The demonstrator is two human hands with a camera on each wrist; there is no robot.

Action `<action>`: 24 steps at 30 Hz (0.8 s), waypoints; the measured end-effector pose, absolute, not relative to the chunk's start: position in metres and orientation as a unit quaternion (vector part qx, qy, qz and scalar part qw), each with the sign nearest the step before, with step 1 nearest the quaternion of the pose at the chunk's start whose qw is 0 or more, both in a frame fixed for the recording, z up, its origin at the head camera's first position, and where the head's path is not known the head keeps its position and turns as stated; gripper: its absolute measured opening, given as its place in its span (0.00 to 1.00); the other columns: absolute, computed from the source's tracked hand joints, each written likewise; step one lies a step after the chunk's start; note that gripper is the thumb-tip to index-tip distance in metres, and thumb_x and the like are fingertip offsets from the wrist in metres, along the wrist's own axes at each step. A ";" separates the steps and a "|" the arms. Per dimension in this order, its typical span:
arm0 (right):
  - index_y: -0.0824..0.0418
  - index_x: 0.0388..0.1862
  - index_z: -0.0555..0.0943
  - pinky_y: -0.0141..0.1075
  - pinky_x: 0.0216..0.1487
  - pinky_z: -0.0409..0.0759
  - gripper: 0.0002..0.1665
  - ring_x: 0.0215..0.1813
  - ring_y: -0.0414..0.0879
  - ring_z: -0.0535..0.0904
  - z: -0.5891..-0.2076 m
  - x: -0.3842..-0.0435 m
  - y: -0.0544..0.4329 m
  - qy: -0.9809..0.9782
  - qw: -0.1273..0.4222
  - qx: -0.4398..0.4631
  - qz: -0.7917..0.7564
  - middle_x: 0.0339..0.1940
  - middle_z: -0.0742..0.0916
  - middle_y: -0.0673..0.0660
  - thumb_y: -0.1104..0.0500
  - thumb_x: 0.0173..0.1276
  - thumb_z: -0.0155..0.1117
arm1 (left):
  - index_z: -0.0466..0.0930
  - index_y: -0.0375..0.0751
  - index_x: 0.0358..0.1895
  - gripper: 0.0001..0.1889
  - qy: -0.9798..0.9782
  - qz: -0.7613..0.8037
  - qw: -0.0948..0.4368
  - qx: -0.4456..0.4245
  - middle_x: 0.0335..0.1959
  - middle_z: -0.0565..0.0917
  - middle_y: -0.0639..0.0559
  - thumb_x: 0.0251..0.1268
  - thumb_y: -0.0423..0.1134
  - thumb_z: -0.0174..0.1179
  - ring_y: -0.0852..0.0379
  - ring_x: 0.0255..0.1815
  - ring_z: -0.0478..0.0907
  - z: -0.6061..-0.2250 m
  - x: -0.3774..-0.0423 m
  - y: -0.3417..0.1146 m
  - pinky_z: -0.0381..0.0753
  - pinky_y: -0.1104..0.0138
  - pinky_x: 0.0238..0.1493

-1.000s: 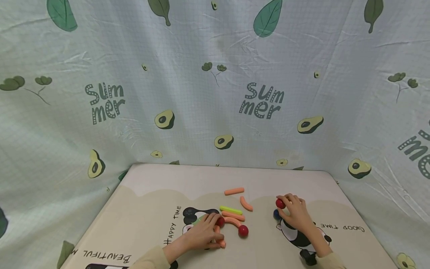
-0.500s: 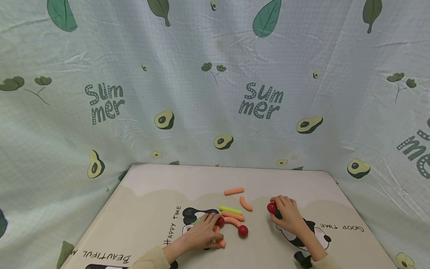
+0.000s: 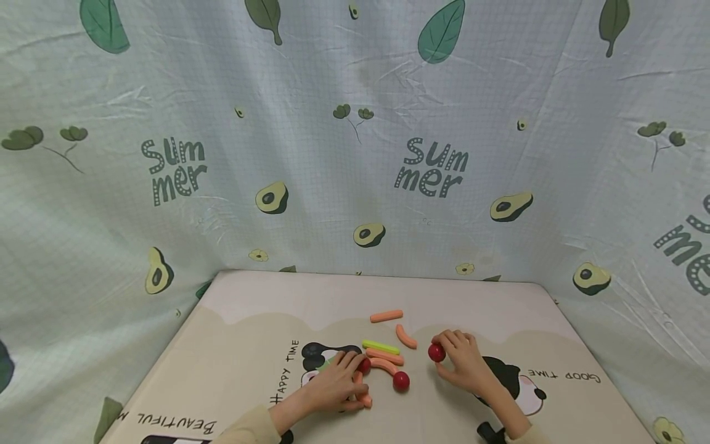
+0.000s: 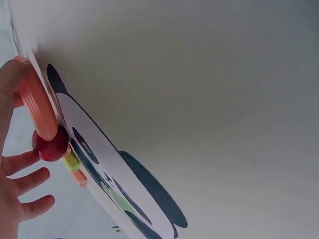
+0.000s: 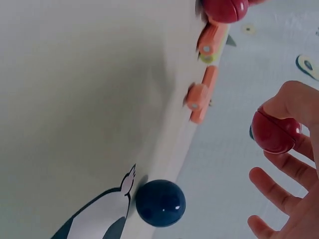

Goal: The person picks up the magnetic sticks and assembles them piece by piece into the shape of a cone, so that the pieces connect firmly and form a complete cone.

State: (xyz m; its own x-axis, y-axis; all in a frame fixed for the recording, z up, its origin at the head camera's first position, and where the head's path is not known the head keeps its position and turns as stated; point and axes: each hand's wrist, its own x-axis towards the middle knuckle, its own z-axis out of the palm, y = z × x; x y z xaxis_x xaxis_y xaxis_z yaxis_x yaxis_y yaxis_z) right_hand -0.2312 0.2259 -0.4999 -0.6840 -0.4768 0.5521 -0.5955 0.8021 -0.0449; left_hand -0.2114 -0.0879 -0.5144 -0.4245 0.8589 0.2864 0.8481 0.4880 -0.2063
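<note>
My right hand (image 3: 465, 364) pinches a glossy red ball (image 3: 436, 353) between thumb and fingers. The right wrist view shows this ball (image 5: 274, 132) above the table, its seam visible and the other fingers loosely spread. At the left, my left hand (image 3: 331, 385) rests by an upright-running orange ribbed stick (image 4: 39, 102) and a second red ball (image 4: 51, 144). Its thumb presses the stick's near end, and a fingertip touches the ball at the other end. A third red ball (image 3: 401, 382) lies between the hands. The blue ball (image 5: 160, 203) is on the table, hidden from the head view.
Beside the left hand lie a yellow-green stick (image 3: 381, 346) and several orange sticks, one straight (image 3: 386, 316) and one curved (image 3: 407, 337). The table (image 3: 249, 293) bears panda prints and lettering. A patterned curtain (image 3: 322, 160) hangs behind it.
My right hand has carried its red ball leftward and slightly nearer, toward the sticks, covering the blue ball in the head view. The left hand and the pieces by it stay still.
</note>
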 end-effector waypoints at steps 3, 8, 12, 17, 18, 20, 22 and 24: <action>0.52 0.39 0.75 0.47 0.44 0.65 0.23 0.41 0.41 0.70 -0.499 -0.228 0.222 -0.910 0.260 0.300 0.115 0.36 0.77 0.44 0.55 0.40 0.71 | 0.74 0.62 0.31 0.08 -0.847 0.018 0.173 -0.502 0.57 0.70 0.40 0.58 0.57 0.52 0.48 0.54 0.66 -0.513 -0.211 -0.088 0.69 0.50 0.49; 0.52 0.40 0.76 0.47 0.45 0.64 0.22 0.42 0.39 0.69 -0.499 -0.223 0.213 -0.906 0.251 0.319 0.121 0.36 0.77 0.43 0.53 0.42 0.70 | 0.75 0.63 0.33 0.08 -0.850 0.023 0.170 -0.497 0.59 0.69 0.40 0.58 0.58 0.51 0.48 0.54 0.67 -0.511 -0.210 -0.088 0.71 0.49 0.48; 0.52 0.41 0.77 0.46 0.46 0.64 0.22 0.42 0.39 0.68 -0.501 -0.219 0.206 -0.899 0.249 0.338 0.122 0.37 0.77 0.43 0.53 0.44 0.69 | 0.75 0.63 0.33 0.09 -0.852 0.020 0.170 -0.496 0.59 0.69 0.40 0.59 0.59 0.50 0.48 0.54 0.67 -0.511 -0.210 -0.089 0.70 0.49 0.48; 0.52 0.42 0.77 0.46 0.47 0.64 0.23 0.43 0.38 0.69 -0.505 -0.216 0.198 -0.885 0.253 0.371 0.121 0.38 0.78 0.43 0.52 0.44 0.69 | 0.75 0.62 0.32 0.12 -0.852 0.007 0.169 -0.496 0.59 0.70 0.40 0.59 0.60 0.48 0.48 0.53 0.68 -0.511 -0.210 -0.089 0.70 0.49 0.48; 0.52 0.42 0.77 0.47 0.47 0.64 0.24 0.43 0.39 0.69 -0.505 -0.216 0.196 -0.883 0.254 0.377 0.118 0.38 0.79 0.43 0.52 0.43 0.69 | 0.75 0.62 0.32 0.12 -0.852 0.003 0.167 -0.496 0.59 0.70 0.40 0.60 0.60 0.47 0.48 0.54 0.68 -0.511 -0.210 -0.089 0.70 0.49 0.48; 0.52 0.42 0.77 0.46 0.48 0.64 0.25 0.43 0.39 0.69 -0.506 -0.215 0.193 -0.880 0.256 0.385 0.111 0.38 0.79 0.43 0.51 0.42 0.70 | 0.75 0.61 0.31 0.13 -0.853 -0.002 0.163 -0.496 0.59 0.69 0.40 0.60 0.60 0.47 0.48 0.54 0.68 -0.511 -0.211 -0.089 0.70 0.49 0.48; 0.51 0.41 0.76 0.46 0.48 0.63 0.25 0.42 0.39 0.69 -0.507 -0.214 0.190 -0.877 0.258 0.392 0.104 0.37 0.79 0.43 0.51 0.41 0.70 | 0.75 0.61 0.31 0.13 -0.854 -0.006 0.159 -0.496 0.60 0.69 0.40 0.61 0.60 0.46 0.48 0.55 0.68 -0.510 -0.211 -0.089 0.69 0.50 0.48; 0.51 0.40 0.76 0.45 0.49 0.63 0.24 0.42 0.38 0.69 -0.508 -0.213 0.186 -0.875 0.259 0.396 0.099 0.37 0.78 0.43 0.50 0.41 0.70 | 0.74 0.60 0.31 0.12 -0.854 -0.009 0.155 -0.496 0.60 0.69 0.40 0.61 0.59 0.46 0.47 0.56 0.68 -0.510 -0.211 -0.089 0.69 0.51 0.48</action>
